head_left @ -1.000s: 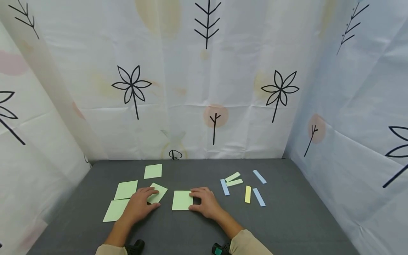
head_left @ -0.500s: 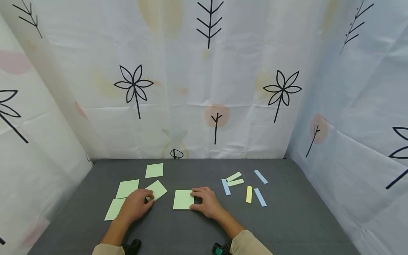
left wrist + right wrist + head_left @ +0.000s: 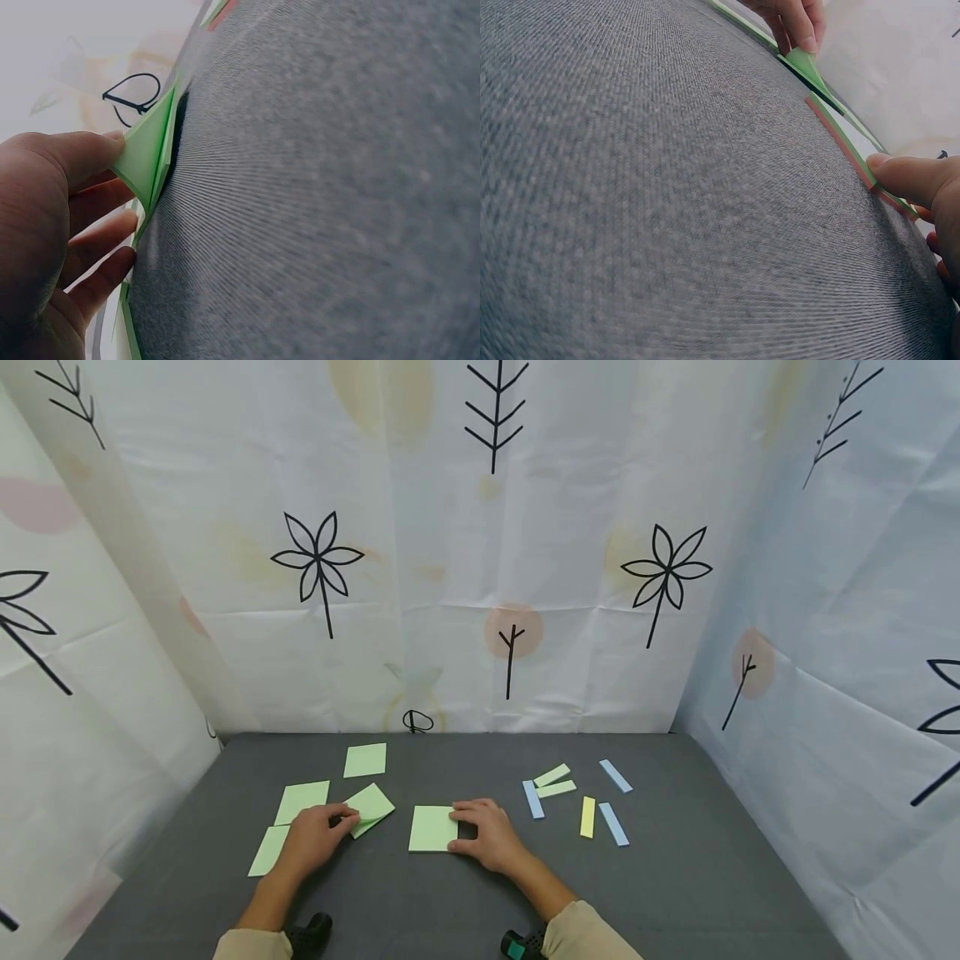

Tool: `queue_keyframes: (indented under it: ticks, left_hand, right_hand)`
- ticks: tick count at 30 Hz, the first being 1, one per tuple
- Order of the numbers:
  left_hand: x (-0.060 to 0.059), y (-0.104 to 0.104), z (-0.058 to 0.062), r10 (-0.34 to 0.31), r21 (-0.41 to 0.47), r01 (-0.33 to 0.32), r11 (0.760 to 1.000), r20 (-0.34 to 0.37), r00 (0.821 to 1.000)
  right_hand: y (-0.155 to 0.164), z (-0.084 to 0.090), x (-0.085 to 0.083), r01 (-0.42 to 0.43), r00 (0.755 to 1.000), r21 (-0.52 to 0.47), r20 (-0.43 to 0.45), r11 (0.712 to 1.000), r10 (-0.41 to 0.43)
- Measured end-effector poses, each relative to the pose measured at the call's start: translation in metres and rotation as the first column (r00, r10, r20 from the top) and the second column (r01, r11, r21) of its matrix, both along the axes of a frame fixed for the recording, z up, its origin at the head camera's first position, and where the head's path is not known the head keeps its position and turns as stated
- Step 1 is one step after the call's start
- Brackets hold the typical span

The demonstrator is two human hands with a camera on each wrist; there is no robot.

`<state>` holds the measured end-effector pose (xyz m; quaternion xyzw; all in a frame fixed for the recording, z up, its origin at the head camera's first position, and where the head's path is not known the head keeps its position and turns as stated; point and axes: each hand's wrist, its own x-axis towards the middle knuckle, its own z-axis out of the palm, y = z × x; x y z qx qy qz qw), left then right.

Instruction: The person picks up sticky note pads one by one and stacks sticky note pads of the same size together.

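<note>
My left hand (image 3: 313, 839) pinches the near-left corner of a pale green sticky note (image 3: 371, 799) between thumb and fingers. That corner curls upward off a second green layer beneath, a fold plain in the left wrist view, where the lifted note (image 3: 146, 146) stands out. Just right of it lies a square green sticky note pad (image 3: 431, 828). My right hand (image 3: 487, 835) grips the right side of this pad, with the thumb at the near corner and fingers at the far one. In the right wrist view the pad (image 3: 845, 142) has a reddish lower layer under the green.
Three more green sticky notes lie on the left: one at the back (image 3: 365, 760), one in the middle (image 3: 302, 802), one in front (image 3: 267, 852). To the right are several narrow paper strips, blue (image 3: 613, 824), green (image 3: 556, 789) and yellow (image 3: 587, 817). A printed curtain (image 3: 420, 652) borders the grey table (image 3: 420, 918).
My left hand has drawn back to the left and now pinches the sticky note's corner, which has curled upward. My right hand has stayed on the pad.
</note>
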<state>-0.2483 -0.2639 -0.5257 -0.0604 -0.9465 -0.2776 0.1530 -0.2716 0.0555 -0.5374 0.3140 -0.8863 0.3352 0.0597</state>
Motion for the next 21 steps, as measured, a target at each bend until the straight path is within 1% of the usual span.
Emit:
queue_keyframes:
  ticks: [4, 8, 11, 13, 17, 21]
  left_hand:
    - [-0.0007, 0.0006, 0.0018, -0.001, 0.019, 0.000, 1.000, 0.029, 1.000]
    - [0.0014, 0.0021, 0.0039, -0.009, 0.046, 0.007, 0.999, 0.052, 0.999]
    - [0.0029, 0.0026, 0.0036, -0.012, 0.069, 0.009, 0.998, 0.049, 0.999]
    - [0.0036, 0.0027, 0.0027, -0.018, 0.082, 0.016, 0.997, 0.030, 0.999]
    - [0.0041, 0.0020, -0.0007, -0.038, 0.054, 0.039, 0.998, -0.019, 0.999]
    - [0.0037, 0.0014, -0.0039, -0.030, -0.029, 0.029, 0.999, -0.020, 0.999]
  right_hand:
    - [0.0002, 0.0011, 0.0003, 0.004, 1.000, -0.003, 0.006, 1.000, -0.004]
    - [0.0007, 0.0016, 0.0005, 0.008, 1.000, 0.001, 0.003, 1.000, -0.008]
    - [0.0010, 0.0017, 0.0006, 0.008, 1.000, 0.005, 0.002, 1.000, -0.008]
    - [0.0012, 0.0018, 0.0009, 0.006, 1.000, 0.003, 0.002, 1.000, -0.006]
    - [0.0015, 0.0006, 0.0012, -0.001, 1.000, 0.002, -0.006, 1.000, 0.001]
    - [0.0013, -0.0004, 0.0006, -0.002, 1.000, 0.001, -0.006, 1.000, 0.002]
